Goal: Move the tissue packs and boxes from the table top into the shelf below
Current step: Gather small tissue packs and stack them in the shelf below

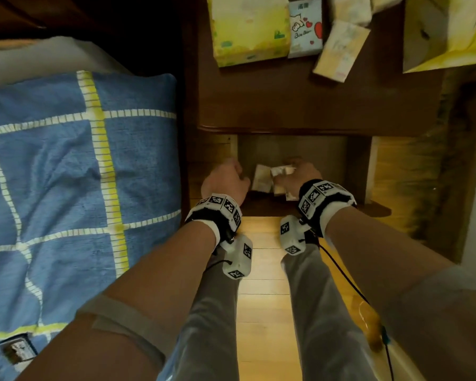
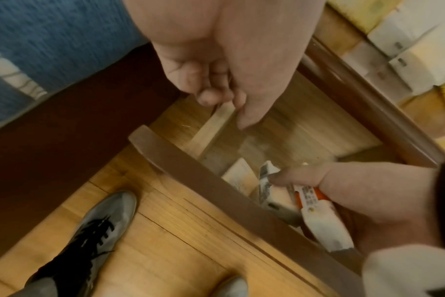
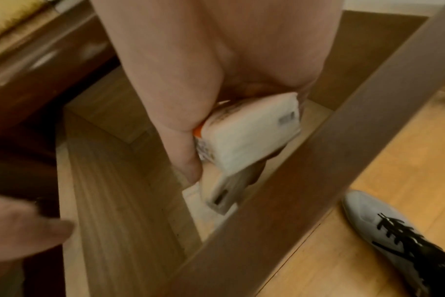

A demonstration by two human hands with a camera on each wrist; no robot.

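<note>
My right hand (image 1: 297, 174) grips a white tissue pack (image 3: 252, 136) with an orange stripe, low inside the wooden shelf compartment (image 3: 318, 160) under the table top (image 1: 286, 105). Another pale pack (image 1: 261, 178) lies in the compartment just left of it. My left hand (image 1: 226, 180) hovers over the compartment's left side with its fingers (image 2: 211, 80) curled and nothing in them. On the table top stand a yellow-green tissue box (image 1: 248, 31), a light blue cartoon pack (image 1: 305, 26), a pale tilted pack (image 1: 341, 50) and further packs (image 1: 352, 6) at the back.
A bed with a blue checked blanket (image 1: 66, 160) lies close on the left. A yellow bag (image 1: 445, 31) sits at the table's back right. My legs and grey shoes (image 2: 102, 221) stand on the wooden floor (image 1: 264, 298) before the compartment's front board (image 2: 216, 184).
</note>
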